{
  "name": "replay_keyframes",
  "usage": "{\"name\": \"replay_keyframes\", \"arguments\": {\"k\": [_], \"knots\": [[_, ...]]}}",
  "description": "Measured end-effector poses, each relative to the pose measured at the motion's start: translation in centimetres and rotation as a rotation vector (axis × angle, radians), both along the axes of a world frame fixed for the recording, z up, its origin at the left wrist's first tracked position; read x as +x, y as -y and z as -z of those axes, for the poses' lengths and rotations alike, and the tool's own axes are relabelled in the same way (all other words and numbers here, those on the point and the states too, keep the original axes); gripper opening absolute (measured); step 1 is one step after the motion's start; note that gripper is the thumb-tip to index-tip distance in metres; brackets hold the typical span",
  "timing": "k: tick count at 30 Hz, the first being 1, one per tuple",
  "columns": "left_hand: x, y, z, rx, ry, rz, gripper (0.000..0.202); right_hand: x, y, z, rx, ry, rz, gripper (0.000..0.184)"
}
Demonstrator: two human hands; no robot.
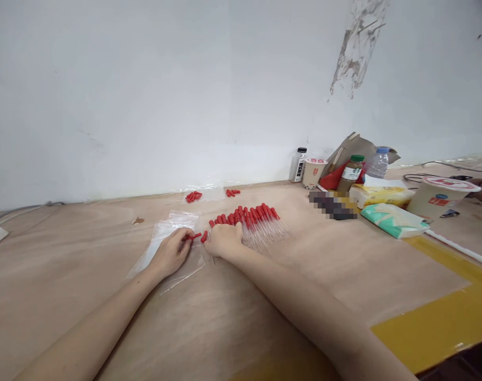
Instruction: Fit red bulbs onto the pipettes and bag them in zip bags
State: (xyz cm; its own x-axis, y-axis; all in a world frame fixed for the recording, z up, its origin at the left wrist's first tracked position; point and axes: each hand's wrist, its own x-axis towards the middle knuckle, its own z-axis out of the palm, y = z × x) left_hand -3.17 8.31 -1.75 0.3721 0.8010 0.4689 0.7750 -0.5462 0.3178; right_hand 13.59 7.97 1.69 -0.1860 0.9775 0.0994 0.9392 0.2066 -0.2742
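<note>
A slanted row of glass droppers with red rubber bulbs (257, 214) lies on the table, their thin clear tips pointing toward me and to the right. My left hand (173, 251) rests over clear plastic bags (161, 233), its fingers pinched on a small red rubber piece (192, 236). At the left end of the row is my right hand (224, 239), curled with the fingertips turned down and hidden. One red bulb (204, 236) shows right beside its fingers, between both hands. Whether the right fingers grip that one I cannot tell.
Loose red bulbs (193, 197) lie on clear plastic near the wall, with several more (233, 192) beside them. At the right stand a lidded cup (314, 173), bottles (350, 174), a tissue pack (394, 219) and a bigger cup (435, 200). Yellow tape (424, 333) covers the right table edge.
</note>
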Motion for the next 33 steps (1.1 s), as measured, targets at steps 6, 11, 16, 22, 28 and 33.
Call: {"name": "replay_keyframes", "arguments": {"k": [6,11,16,22,28,33], "knots": [[0.1,0.3,-0.6,0.098,0.045,0.016,0.022,0.6,0.4,-0.1,0.014,-0.05,0.009,0.03],[1.6,1.5,-1.3,0.095,0.152,0.063,0.017,4.2,0.7,0.0,0.091,-0.149,-0.023,0.026],[3.6,3.1,-1.0,0.013,0.27,0.099,0.015,9.1,2.6,1.7,0.255,-0.376,-0.248,0.017],[5.5,5.4,-0.6,-0.035,0.215,0.091,0.025,11.7,6.0,3.2,0.425,-0.282,-0.447,0.017],[5.9,6.0,-0.7,0.035,0.094,0.149,0.024,11.3,6.7,3.2,0.41,-0.243,-0.476,0.017],[6.1,6.1,-0.8,0.033,0.109,0.161,0.024,11.2,6.6,3.2,0.415,-0.223,-0.494,0.019]]}}
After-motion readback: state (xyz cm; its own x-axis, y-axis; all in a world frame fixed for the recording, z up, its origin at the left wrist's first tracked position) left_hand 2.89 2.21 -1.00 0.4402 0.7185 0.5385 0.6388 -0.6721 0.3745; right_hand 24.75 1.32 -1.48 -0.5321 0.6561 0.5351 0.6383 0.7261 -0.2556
